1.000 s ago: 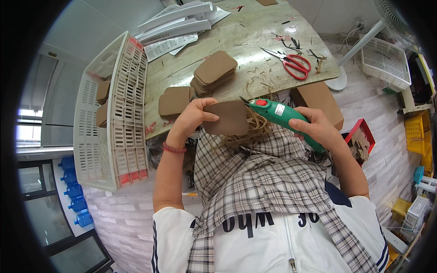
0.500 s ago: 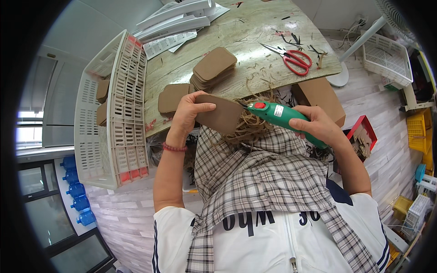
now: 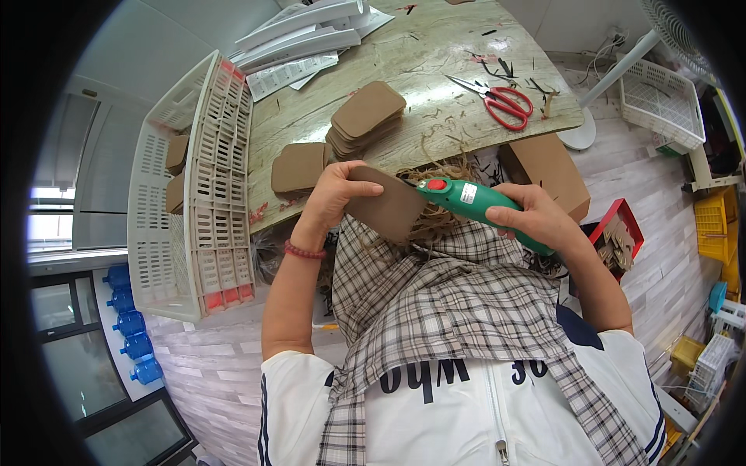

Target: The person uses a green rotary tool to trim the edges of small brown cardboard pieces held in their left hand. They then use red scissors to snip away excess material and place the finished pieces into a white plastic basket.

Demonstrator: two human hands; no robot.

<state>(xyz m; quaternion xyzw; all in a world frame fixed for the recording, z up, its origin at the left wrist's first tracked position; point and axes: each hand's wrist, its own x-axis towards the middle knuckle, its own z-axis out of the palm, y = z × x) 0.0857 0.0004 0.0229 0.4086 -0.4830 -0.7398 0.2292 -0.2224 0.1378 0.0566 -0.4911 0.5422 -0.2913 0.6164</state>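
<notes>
My bench [image 3: 435,62] carries a stack of brown cardboard pieces [image 3: 367,118]; just left of that stack lies a smaller pile [image 3: 300,166], to its right red-handled scissors [image 3: 497,98], beyond it white sheets [image 3: 299,39].

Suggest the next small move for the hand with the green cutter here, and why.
Probably run the cutter a little further along the brown piece's edge. Its tip meets that edge, the left hand pinches the piece, the right hand grips the cutter, and trimmings hang below.
</notes>
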